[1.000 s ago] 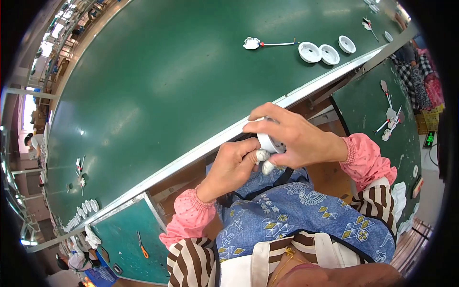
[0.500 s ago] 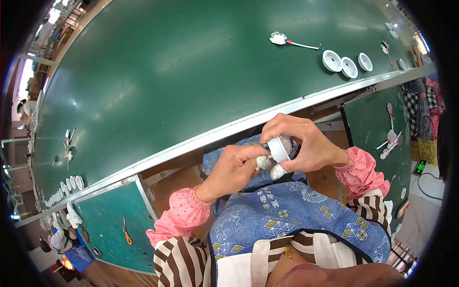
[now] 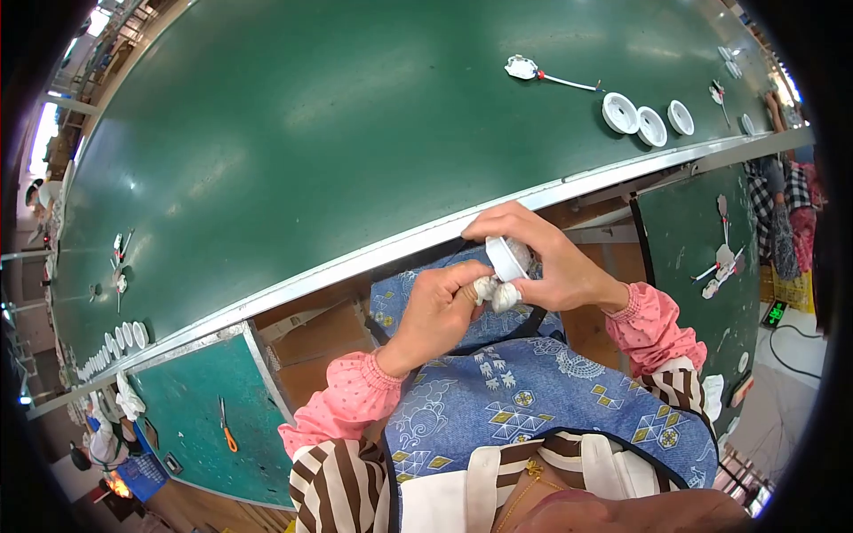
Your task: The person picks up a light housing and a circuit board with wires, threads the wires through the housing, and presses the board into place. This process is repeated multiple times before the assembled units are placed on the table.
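A white round cup-shaped part is held over my lap, in front of the table's near edge. My right hand wraps round it from the right, fingers over its top and a white-wrapped thumb below. From the left, my left hand has its fingers pressed together at the part's lower left rim, its thumb also wrapped in white. Between the hand and the rim, small details are hidden. The two wrapped thumbs touch or nearly touch.
The green table bears white round cups and a wired part at the upper right, and a row of cups at the left. Orange-handled scissors lie on a lower green board. Other people sit at both far sides.
Both wrapped thumbs have come closer together. My right hand and the white part have shifted slightly left and up, and the part's tilt has changed a little.
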A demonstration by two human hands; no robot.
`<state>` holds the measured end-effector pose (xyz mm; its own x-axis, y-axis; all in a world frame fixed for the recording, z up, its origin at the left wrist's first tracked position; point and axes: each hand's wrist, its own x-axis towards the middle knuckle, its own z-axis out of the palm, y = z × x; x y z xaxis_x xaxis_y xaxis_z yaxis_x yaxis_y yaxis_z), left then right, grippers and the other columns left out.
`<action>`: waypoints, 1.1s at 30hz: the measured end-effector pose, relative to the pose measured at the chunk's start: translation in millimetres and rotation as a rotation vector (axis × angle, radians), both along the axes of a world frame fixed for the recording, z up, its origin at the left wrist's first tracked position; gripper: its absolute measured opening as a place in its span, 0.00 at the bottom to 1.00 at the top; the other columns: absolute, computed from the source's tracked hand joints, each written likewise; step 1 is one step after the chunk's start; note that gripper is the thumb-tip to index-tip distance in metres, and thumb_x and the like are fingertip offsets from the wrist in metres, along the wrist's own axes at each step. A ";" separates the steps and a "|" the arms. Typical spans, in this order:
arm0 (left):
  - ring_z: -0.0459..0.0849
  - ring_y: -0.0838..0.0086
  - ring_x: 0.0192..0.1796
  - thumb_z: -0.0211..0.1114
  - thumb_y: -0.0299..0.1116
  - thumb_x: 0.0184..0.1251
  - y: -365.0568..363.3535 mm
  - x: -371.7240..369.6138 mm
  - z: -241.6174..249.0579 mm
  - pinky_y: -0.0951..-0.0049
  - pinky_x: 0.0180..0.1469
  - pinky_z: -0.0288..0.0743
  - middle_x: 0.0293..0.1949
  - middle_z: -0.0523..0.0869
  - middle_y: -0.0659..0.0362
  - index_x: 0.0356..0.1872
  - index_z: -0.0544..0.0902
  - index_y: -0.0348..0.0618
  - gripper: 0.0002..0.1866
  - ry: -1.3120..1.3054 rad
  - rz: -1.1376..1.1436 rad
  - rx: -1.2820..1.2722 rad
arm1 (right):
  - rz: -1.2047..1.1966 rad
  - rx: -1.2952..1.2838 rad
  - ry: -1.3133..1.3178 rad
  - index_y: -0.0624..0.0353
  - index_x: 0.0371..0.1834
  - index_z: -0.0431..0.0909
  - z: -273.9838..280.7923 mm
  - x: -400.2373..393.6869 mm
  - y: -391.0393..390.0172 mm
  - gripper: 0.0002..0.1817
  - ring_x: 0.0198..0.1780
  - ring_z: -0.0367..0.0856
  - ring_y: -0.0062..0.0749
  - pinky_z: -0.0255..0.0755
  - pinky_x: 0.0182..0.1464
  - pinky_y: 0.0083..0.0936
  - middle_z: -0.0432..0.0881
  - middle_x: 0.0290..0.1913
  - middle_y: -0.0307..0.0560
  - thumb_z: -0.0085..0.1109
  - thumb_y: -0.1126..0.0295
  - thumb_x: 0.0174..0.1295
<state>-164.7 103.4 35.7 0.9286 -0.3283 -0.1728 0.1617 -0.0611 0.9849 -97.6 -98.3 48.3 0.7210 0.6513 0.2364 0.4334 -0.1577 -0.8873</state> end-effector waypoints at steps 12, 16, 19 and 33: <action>0.78 0.82 0.27 0.53 0.22 0.77 -24.5 -0.7 -11.6 0.78 0.29 0.71 0.29 0.85 0.62 0.50 0.85 0.39 0.12 -0.152 0.090 -0.004 | -0.291 0.215 0.334 0.64 0.45 0.81 -22.7 -11.0 7.5 0.12 0.38 0.79 0.19 0.74 0.39 0.21 0.83 0.37 0.40 0.63 0.66 0.67; 0.77 0.83 0.28 0.54 0.23 0.79 -31.5 -9.5 -10.0 0.80 0.29 0.71 0.32 0.86 0.63 0.50 0.85 0.37 0.10 -0.125 0.144 0.005 | -0.290 0.295 0.400 0.66 0.44 0.82 -32.9 -5.8 12.7 0.15 0.37 0.80 0.20 0.75 0.39 0.20 0.83 0.37 0.41 0.64 0.62 0.69; 0.77 0.83 0.27 0.55 0.23 0.79 -35.9 -15.6 -20.4 0.80 0.29 0.71 0.31 0.86 0.63 0.50 0.84 0.37 0.10 -0.169 0.187 0.015 | -0.258 0.333 0.469 0.67 0.43 0.81 -31.8 -8.0 12.6 0.17 0.36 0.81 0.22 0.76 0.38 0.20 0.83 0.38 0.42 0.62 0.60 0.72; 0.74 0.84 0.25 0.54 0.24 0.77 -31.8 -16.8 -6.6 0.79 0.27 0.66 0.24 0.80 0.64 0.42 0.84 0.37 0.09 -0.077 0.197 0.089 | -0.325 0.298 0.448 0.65 0.42 0.82 -43.6 -10.7 20.8 0.10 0.34 0.79 0.18 0.72 0.34 0.18 0.83 0.35 0.41 0.58 0.68 0.72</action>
<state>-181.5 71.6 29.0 0.9849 -0.1259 -0.1192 0.1037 -0.1231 0.9870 -108.2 -77.5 4.7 0.9422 0.3351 0.0032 -0.0190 0.0630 -0.9978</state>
